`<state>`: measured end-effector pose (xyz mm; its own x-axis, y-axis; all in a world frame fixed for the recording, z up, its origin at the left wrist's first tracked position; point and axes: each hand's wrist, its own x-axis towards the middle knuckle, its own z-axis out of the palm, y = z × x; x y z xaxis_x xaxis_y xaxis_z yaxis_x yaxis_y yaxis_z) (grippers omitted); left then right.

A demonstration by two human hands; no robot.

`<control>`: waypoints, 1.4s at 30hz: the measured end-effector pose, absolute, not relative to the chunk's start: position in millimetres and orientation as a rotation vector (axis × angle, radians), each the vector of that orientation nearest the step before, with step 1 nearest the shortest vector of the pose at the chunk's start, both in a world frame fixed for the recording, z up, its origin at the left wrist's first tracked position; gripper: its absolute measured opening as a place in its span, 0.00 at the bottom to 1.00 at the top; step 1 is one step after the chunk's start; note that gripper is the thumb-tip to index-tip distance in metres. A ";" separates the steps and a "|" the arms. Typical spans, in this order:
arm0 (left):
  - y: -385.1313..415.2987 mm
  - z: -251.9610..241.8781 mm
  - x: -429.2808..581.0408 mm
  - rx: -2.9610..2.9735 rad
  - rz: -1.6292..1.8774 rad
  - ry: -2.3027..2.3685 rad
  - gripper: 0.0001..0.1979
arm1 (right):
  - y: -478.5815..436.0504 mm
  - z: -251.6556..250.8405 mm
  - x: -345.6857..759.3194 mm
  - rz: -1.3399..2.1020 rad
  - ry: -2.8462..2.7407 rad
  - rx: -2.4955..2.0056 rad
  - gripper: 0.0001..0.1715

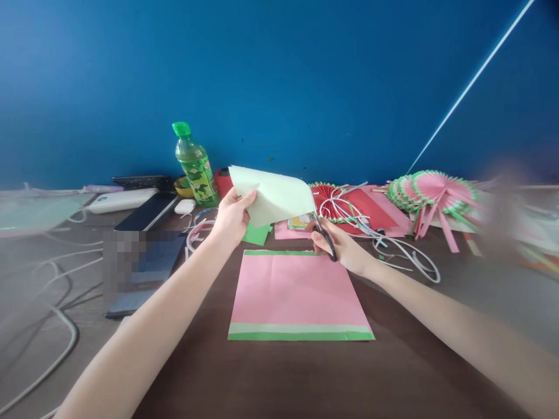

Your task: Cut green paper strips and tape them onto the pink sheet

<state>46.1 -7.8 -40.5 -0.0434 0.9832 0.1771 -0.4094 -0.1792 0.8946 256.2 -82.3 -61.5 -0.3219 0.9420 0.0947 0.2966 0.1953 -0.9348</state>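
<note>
My left hand (231,218) pinches a pale green sheet of paper (275,195) by its left edge and holds it up above the table. My right hand (343,247) grips black-handled scissors (323,233), whose blades meet the sheet's right edge. Below both hands a pink sheet with green and white strips along its near and far edges (297,294) lies flat on the dark brown table (283,378).
A green-capped bottle (195,166) stands at the back by the blue wall. Pink and green pleated paper fans (430,195), red paper and white paper strips (393,244) lie to the right. Dark tablets (146,212), a white device and white cables (56,326) lie to the left.
</note>
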 end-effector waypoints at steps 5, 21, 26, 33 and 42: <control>-8.2 -40.4 46.4 1.009 1.518 0.801 0.07 | -82.6 -60.6 256.2 1.140 -1.759 -1.151 0.22; -6.9 -41.9 47.7 0.959 1.513 0.784 0.08 | -83.3 -60.5 255.1 1.120 -1.732 -1.159 0.24; -8.5 -40.5 48.6 0.937 1.510 0.800 0.08 | -82.8 -61.4 255.7 1.055 -1.750 -1.181 0.24; -8.7 -40.8 49.6 0.931 1.506 0.786 0.08 | -81.8 -65.1 256.7 1.044 -1.719 -1.172 0.20; -8.3 -35.5 42.6 0.890 1.415 0.862 0.08 | -79.5 -69.0 259.9 1.025 -1.723 -1.182 0.19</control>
